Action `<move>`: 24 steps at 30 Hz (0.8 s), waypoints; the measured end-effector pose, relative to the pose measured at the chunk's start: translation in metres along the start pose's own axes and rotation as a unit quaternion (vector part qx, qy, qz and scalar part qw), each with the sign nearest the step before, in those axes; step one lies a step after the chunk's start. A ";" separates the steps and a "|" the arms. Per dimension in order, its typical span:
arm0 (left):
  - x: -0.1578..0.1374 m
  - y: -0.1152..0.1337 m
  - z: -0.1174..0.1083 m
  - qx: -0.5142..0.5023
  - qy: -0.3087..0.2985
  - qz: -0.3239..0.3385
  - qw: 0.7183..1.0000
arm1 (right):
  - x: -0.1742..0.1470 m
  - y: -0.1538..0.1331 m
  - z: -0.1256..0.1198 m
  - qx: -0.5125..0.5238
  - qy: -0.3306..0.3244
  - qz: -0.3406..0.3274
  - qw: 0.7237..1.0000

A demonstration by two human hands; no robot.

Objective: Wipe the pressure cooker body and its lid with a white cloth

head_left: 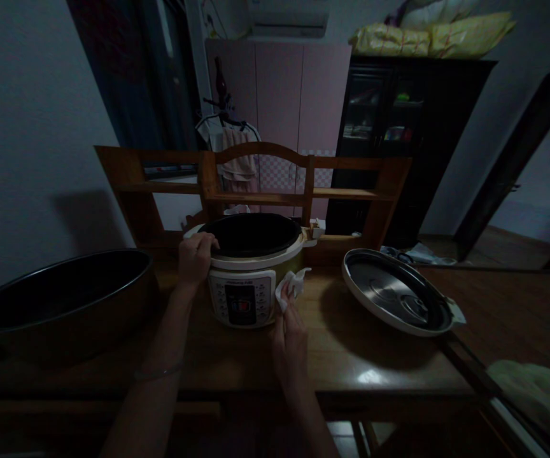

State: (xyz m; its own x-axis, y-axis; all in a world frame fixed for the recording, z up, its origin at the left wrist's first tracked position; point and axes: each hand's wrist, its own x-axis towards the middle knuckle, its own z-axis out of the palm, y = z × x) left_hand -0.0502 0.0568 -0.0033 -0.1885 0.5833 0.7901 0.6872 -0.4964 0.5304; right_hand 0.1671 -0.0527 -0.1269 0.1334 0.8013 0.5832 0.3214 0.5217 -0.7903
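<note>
In the middle of the wooden table (337, 369) stands a white-banded electric cooker (251, 270), upright and uncovered, its dark interior showing and its control panel (241, 304) facing the person. The left hand (197, 254) grips the cooker's rim on the left side, fingers curled over the edge, with a thin bracelet (158, 373) around the wrist. The right hand (290, 334) pinches a crumpled white tissue (295, 283) at the cooker's side, just right of the panel. To the right, apart from the cooker, is a round lid (394, 289), its shiny metal inner face turned upward. To the left sits a wide, dark pot (98, 312), near the left forearm. Behind the cooker rises a wooden shelf rack (260, 198) with an arched top. Farther back are a pink wardrobe (279, 95), a wall-mounted air conditioner (289, 28) above it, and a black cabinet (447, 121) topped with yellow bags (468, 37).
</note>
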 end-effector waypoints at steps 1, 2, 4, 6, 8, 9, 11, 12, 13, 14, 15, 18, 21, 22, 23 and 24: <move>-0.001 0.000 0.000 -0.006 0.004 -0.002 1.000 | -0.008 0.007 0.001 -0.006 0.000 0.026 1.000; -0.001 -0.001 0.001 -0.012 0.006 -0.004 1.000 | -0.013 0.013 0.001 -0.009 -0.001 0.057 0.998; -0.002 -0.003 0.001 -0.025 0.011 -0.006 1.000 | -0.016 0.020 0.000 -0.006 0.002 0.108 0.994; -0.002 -0.004 0.001 -0.035 0.013 -0.005 0.999 | -0.006 0.019 -0.001 0.003 0.016 0.123 0.992; -0.003 -0.006 0.002 -0.040 0.014 -0.002 0.999 | 0.011 0.009 -0.002 0.008 0.036 0.097 0.995; -0.004 -0.007 0.002 -0.041 0.013 0.000 0.999 | 0.019 0.002 -0.002 0.007 0.045 0.074 0.996; -0.005 -0.008 0.002 -0.044 0.014 0.005 0.999 | 0.033 -0.012 0.000 -0.002 0.053 0.027 0.998; -0.005 -0.009 0.001 -0.047 0.013 0.009 0.999 | 0.037 -0.017 0.001 -0.008 0.055 0.009 0.998; -0.006 -0.009 0.001 -0.051 0.012 0.012 0.999 | 0.038 -0.021 0.002 -0.015 0.054 -0.004 0.998; -0.006 -0.009 0.001 -0.055 0.010 0.015 0.998 | 0.037 -0.023 0.004 -0.023 0.050 -0.012 0.998; -0.007 -0.009 0.001 -0.058 0.008 0.018 0.998 | 0.034 -0.023 0.006 -0.029 0.046 -0.013 0.998; -0.007 -0.008 0.001 -0.059 0.004 0.032 0.998 | 0.017 -0.014 0.009 -0.039 0.038 0.019 0.998; -0.007 -0.007 0.000 -0.050 -0.001 0.044 0.998 | 0.001 0.000 0.009 -0.040 0.053 0.082 0.994; -0.007 -0.006 0.000 -0.049 -0.004 0.047 0.998 | -0.003 0.004 0.009 -0.041 0.057 0.101 0.992; -0.006 -0.006 -0.001 -0.050 -0.008 0.050 0.997 | -0.005 0.008 0.008 -0.042 0.061 0.120 0.990; -0.006 -0.005 -0.002 -0.052 -0.015 0.054 0.997 | -0.006 0.011 0.008 -0.043 0.064 0.139 0.987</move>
State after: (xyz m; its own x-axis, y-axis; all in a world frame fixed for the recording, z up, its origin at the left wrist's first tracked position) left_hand -0.0540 0.0546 -0.0103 -0.0945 0.5406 0.8359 0.6258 -0.6208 0.4722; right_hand 0.1622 -0.0495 -0.1403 0.3429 0.8634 0.3701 0.3339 0.2563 -0.9071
